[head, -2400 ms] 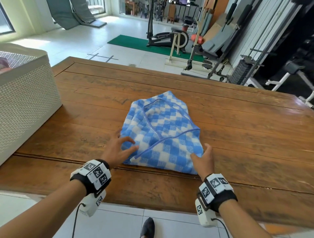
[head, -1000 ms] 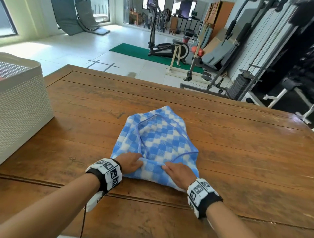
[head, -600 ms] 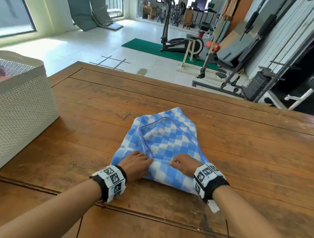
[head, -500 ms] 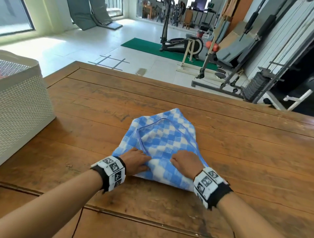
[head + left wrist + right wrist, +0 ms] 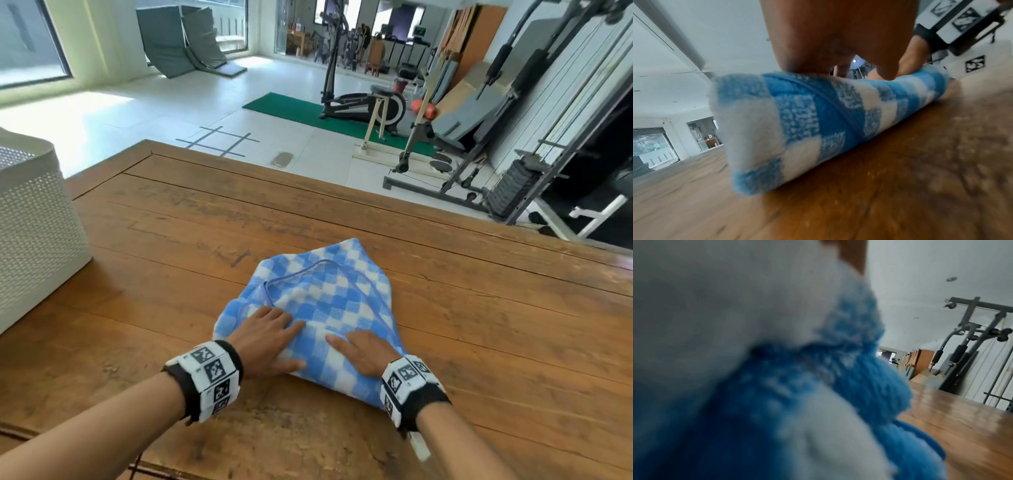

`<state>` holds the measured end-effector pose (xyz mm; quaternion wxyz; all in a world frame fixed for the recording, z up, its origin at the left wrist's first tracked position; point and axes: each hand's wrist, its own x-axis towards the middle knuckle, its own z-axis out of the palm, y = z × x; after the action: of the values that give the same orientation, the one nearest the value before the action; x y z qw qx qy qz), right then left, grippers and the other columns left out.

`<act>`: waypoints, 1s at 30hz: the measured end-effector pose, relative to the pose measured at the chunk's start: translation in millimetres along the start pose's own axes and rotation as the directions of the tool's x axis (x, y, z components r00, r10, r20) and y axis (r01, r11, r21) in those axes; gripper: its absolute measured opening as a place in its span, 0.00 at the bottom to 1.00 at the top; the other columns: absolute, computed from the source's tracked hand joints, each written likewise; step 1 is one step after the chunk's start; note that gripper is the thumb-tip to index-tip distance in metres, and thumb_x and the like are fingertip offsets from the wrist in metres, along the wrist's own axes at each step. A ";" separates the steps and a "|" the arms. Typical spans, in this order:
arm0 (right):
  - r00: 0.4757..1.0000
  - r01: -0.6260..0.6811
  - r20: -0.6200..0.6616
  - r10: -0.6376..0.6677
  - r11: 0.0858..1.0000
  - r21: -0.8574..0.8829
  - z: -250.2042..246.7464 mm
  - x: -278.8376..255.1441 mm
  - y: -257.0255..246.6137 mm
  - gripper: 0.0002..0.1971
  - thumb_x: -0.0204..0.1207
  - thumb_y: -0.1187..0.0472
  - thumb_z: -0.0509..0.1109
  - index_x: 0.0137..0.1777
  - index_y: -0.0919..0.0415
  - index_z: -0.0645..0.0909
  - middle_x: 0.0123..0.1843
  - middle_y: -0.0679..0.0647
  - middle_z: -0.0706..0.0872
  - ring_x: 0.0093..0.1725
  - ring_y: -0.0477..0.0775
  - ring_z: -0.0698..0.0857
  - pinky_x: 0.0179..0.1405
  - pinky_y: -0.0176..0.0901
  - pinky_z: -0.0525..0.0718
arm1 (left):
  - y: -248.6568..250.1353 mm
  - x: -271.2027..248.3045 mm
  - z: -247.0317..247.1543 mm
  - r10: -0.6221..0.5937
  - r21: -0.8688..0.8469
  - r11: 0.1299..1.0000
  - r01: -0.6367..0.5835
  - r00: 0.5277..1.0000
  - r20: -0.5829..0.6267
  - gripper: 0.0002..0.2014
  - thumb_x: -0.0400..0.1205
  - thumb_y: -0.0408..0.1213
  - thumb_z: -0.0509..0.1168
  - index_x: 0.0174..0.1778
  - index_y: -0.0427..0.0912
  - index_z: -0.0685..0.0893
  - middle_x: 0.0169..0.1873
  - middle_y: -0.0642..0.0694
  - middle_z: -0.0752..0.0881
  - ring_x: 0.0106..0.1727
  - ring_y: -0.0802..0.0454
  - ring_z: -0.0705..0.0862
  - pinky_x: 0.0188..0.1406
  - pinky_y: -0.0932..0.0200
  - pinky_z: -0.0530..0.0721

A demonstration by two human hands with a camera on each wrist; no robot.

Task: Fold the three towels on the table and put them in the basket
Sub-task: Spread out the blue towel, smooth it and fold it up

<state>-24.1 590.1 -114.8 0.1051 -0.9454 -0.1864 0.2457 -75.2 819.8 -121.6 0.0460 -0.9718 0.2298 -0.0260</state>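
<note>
Both hands, left hand and right hand, press flat-fingered on the blue-and-white checked terry towel near the wooden table's front edge, likely holding its rolled fold.

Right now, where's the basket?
In the head view the white basket stands at the far left on the wooden table, apart from the checked towel under both hands, left of the left hand.

Towel blue/white checks w/ blue trim; basket white; table brown wood.
</note>
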 end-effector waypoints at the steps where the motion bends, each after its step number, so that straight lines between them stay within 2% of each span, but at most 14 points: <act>1: 1.000 -0.003 0.025 0.003 1.000 0.017 -2.2 4.5 0.7 0.42 0.70 0.21 0.44 0.53 0.58 0.81 0.61 0.63 0.84 0.62 0.63 0.80 0.58 0.50 0.73 | 1.5 -2.4 1.3 0.007 0.008 1.000 -0.007 1.000 -0.007 0.33 0.80 0.67 0.43 0.57 0.50 0.85 0.38 0.55 0.85 0.38 0.55 0.85 0.40 0.63 0.84; 4: 1.000 -0.003 0.001 0.003 1.000 -0.030 -7.0 9.0 -3.9 0.29 0.76 0.27 0.45 0.39 0.51 0.74 0.59 0.62 0.84 0.61 0.62 0.81 0.53 0.48 0.71 | -2.7 9.0 2.8 0.030 -0.022 0.999 -0.028 0.995 0.099 0.32 0.84 0.63 0.38 0.68 0.48 0.77 0.49 0.48 0.84 0.52 0.48 0.83 0.54 0.55 0.77; 6: 0.971 0.077 -0.205 -0.119 0.976 -0.201 0.9 6.3 -5.4 0.35 0.81 0.33 0.35 0.47 0.54 0.79 0.53 0.58 0.86 0.55 0.61 0.84 0.51 0.50 0.76 | -9.8 23.7 0.6 0.034 -0.106 0.994 -0.017 0.986 0.165 0.26 0.85 0.60 0.45 0.71 0.48 0.72 0.57 0.45 0.82 0.60 0.45 0.79 0.59 0.52 0.70; 7: 0.962 0.085 -0.225 -0.154 0.953 -0.290 2.4 1.1 -8.1 0.40 0.82 0.36 0.30 0.50 0.56 0.82 0.48 0.55 0.87 0.49 0.59 0.86 0.47 0.50 0.81 | -12.5 30.1 -4.7 0.029 -0.140 0.990 0.003 0.974 0.225 0.25 0.86 0.59 0.47 0.72 0.48 0.72 0.59 0.43 0.83 0.62 0.44 0.79 0.60 0.51 0.69; 9: 0.967 0.051 -0.215 -0.135 0.932 -0.358 10.9 -11.8 -10.6 0.38 0.85 0.41 0.34 0.51 0.55 0.87 0.42 0.49 0.88 0.40 0.52 0.88 0.39 0.46 0.86 | -17.0 40.8 -9.4 -0.015 -0.225 0.970 0.094 0.944 0.330 0.26 0.85 0.59 0.50 0.73 0.47 0.73 0.63 0.41 0.83 0.64 0.41 0.80 0.62 0.50 0.72; 11: 0.976 0.046 -0.185 -0.118 0.934 -0.353 19.2 -20.3 -11.1 0.40 0.82 0.35 0.35 0.55 0.54 0.87 0.45 0.49 0.89 0.43 0.52 0.88 0.43 0.48 0.88 | -18.9 50.5 -9.6 -0.040 -0.386 0.894 0.226 0.900 0.434 0.27 0.84 0.61 0.53 0.70 0.46 0.78 0.65 0.41 0.82 0.66 0.42 0.80 0.64 0.50 0.75; 13: 0.965 0.062 -0.213 -0.150 0.928 -0.367 17.7 -20.4 -12.3 0.49 0.73 0.26 0.26 0.58 0.55 0.83 0.49 0.52 0.87 0.50 0.56 0.86 0.54 0.52 0.83 | -17.2 55.7 -9.7 -0.014 -0.499 0.807 0.316 0.854 0.520 0.25 0.83 0.60 0.56 0.63 0.44 0.83 0.62 0.43 0.83 0.64 0.44 0.81 0.61 0.53 0.76; 15: 0.958 0.113 -0.200 -0.204 0.915 -0.388 7.3 -14.4 -9.6 0.52 0.66 0.24 0.23 0.60 0.56 0.78 0.54 0.56 0.85 0.56 0.59 0.82 0.59 0.53 0.75 | -15.6 57.2 -12.7 -0.016 -0.511 0.800 0.316 0.861 0.508 0.23 0.84 0.58 0.55 0.59 0.44 0.85 0.60 0.43 0.85 0.62 0.46 0.82 0.59 0.55 0.76; 18: 0.978 0.125 -0.114 -0.175 0.927 -0.353 -12.0 1.2 -9.5 0.34 0.80 0.32 0.41 0.59 0.57 0.78 0.54 0.60 0.85 0.55 0.62 0.83 0.55 0.54 0.76 | -13.5 52.8 -16.7 -0.043 -0.305 0.941 0.148 0.944 0.326 0.22 0.87 0.55 0.50 0.63 0.46 0.82 0.60 0.42 0.83 0.62 0.44 0.81 0.61 0.51 0.75; 20: 0.991 0.095 -0.059 -0.116 0.953 -0.287 -21.7 14.1 -8.3 0.31 0.83 0.35 0.43 0.53 0.57 0.79 0.50 0.60 0.84 0.54 0.62 0.83 0.52 0.54 0.77 | -9.1 44.0 -15.4 0.017 -0.148 0.989 0.005 0.990 0.142 0.29 0.85 0.59 0.42 0.68 0.47 0.78 0.61 0.43 0.81 0.63 0.42 0.78 0.62 0.49 0.72; 23: 0.991 0.133 0.063 -0.118 0.932 -0.338 -30.8 27.4 -10.4 0.24 0.87 0.43 0.42 0.69 0.54 0.73 0.53 0.64 0.81 0.54 0.65 0.82 0.55 0.58 0.81 | -0.9 27.0 -7.5 0.102 -0.072 0.993 -0.090 0.979 0.177 0.45 0.73 0.73 0.36 0.77 0.45 0.67 0.64 0.43 0.77 0.65 0.43 0.74 0.68 0.48 0.68; 25: 0.987 0.156 0.084 -0.134 0.918 -0.364 -33.3 28.0 -12.3 0.22 0.88 0.47 0.42 0.74 0.52 0.69 0.55 0.64 0.81 0.54 0.65 0.82 0.55 0.60 0.81 | -0.2 25.2 -2.8 0.077 -0.052 0.996 -0.068 0.977 0.200 0.38 0.78 0.68 0.44 0.78 0.45 0.64 0.64 0.43 0.77 0.65 0.42 0.73 0.68 0.48 0.66; 28: 0.954 0.190 -0.117 -0.275 0.861 -0.472 -24.9 16.4 -10.0 0.18 0.88 0.52 0.47 0.63 0.55 0.76 0.49 0.59 0.83 0.49 0.62 0.83 0.46 0.53 0.79 | -4.9 39.4 -9.8 0.078 -0.181 0.983 -0.036 0.970 0.229 0.28 0.83 0.59 0.54 0.77 0.49 0.68 0.64 0.44 0.80 0.66 0.45 0.75 0.66 0.51 0.65; 30: 0.905 0.130 -0.253 -0.341 0.791 -0.598 -15.2 -1.1 -5.5 0.13 0.82 0.53 0.55 0.50 0.55 0.81 0.37 0.54 0.84 0.37 0.57 0.84 0.33 0.48 0.79 | -11.1 48.4 -16.0 0.089 -0.297 0.955 0.001 0.953 0.291 0.26 0.83 0.59 0.57 0.74 0.50 0.73 0.65 0.45 0.82 0.67 0.46 0.77 0.67 0.52 0.68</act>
<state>-19.0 593.1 -99.7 -0.1195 -0.9300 -0.3475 -0.0075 -28.1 806.6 -103.1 -0.0640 -0.9549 0.2432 0.1577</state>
